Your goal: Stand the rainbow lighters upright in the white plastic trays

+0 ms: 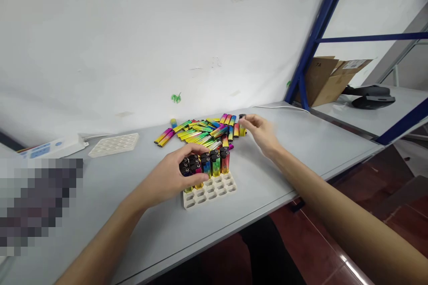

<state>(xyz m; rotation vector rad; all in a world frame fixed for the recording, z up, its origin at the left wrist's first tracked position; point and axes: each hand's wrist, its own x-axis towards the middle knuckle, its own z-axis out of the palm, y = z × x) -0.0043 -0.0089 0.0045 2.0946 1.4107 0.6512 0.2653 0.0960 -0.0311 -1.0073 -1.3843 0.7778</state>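
Note:
A white holder [211,193] with rows of slots rests on the table, its front slots bare. Several shiny multicoloured lighters [216,165] with black tops stand upright in its rear and left slots. My left hand [174,171] curls round the lighters on the left side, thumb in front and fingers behind; its fingertips are partly hidden. Between thumb and fingers, my right hand [261,132] grips an upright yellowish lighter [242,130] by its upper part, at the right end of the pile. The heap of loose lighters [197,132] lies behind the holder, mostly on their sides.
A second white holder [114,144] lies at the left near the wall, beside a white box [55,148]. A blue metal frame [309,42] rises at the right. Beyond it are a cardboard box [329,80] and a black device [372,97]. The table's front edge runs close to me.

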